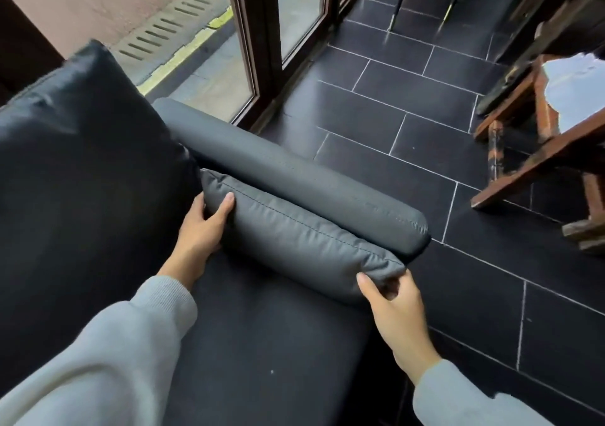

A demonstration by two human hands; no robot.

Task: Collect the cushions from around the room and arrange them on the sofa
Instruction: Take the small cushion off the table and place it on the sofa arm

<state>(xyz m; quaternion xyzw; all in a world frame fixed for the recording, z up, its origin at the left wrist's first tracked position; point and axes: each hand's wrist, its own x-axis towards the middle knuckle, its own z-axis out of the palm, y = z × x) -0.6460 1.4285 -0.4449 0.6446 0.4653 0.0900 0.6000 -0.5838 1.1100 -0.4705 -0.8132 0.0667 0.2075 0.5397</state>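
a: status of the grey cushion [294,239]?

b: it stands on its long edge on the sofa [262,360] seat, leaning flat against the inner face of the armrest [294,176]. the stitched seam faces up. all positions below are given relative to that armrest.

a: left hand [199,229]?

b: at the armrest's rear end, where the cushion meets the large dark back cushion [82,180]. the thumb lies over the cushion's front face; the other fingers go behind its end, out of sight. the hand is wrapped around that end of the cushion.

a: right hand [396,314]?

b: at the armrest's front end, just below its rounded tip. thumb and fingers pinch the cushion's lower front corner, and the fabric is bunched there. so both hands are closed on the same cushion, one at each end.

a: sleeves?

b: light grey, on both arms, coming in over the seat.

a: surroundings?

b: beyond the armrest, dark floor tiles [425,137] with pale grout lines. past the armrest's rear end, a glazed door [278,32] in a dark frame. across the floor from the armrest, a wooden chair [540,150], well apart from the sofa.
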